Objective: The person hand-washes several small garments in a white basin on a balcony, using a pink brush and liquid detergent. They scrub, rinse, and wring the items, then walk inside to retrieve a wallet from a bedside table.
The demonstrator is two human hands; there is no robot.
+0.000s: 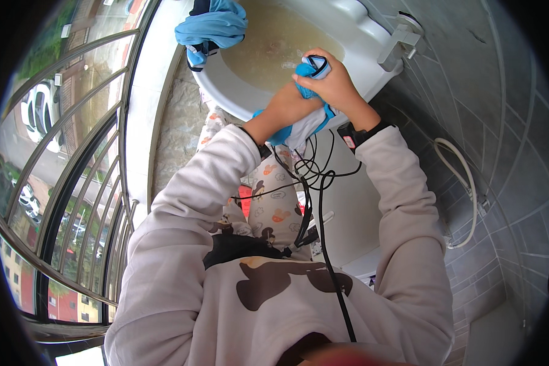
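Both hands grip one wet-looking blue and white garment [302, 130] over the near right rim of a white washbasin [228, 98]. My right hand [336, 82] is closed round a bunched upper end with dark trim. Just below and to the left, my left hand [295, 107] is wrapped round the cloth, its fingers mostly hidden. The rest of the garment hangs under my left wrist, outside the basin. Cloudy brownish water [274, 45] with a few bubbles lies in the basin. Another light blue garment with dark parts [212, 27] is draped over the basin's left rim.
A metal tap [400, 43] stands at the basin's right. Black cables [320, 183] hang in front of my body. A pale hose [471, 196] loops by the grey tiled wall. Metal window railings [73, 100] run along the left, beside a white ledge [144, 91].
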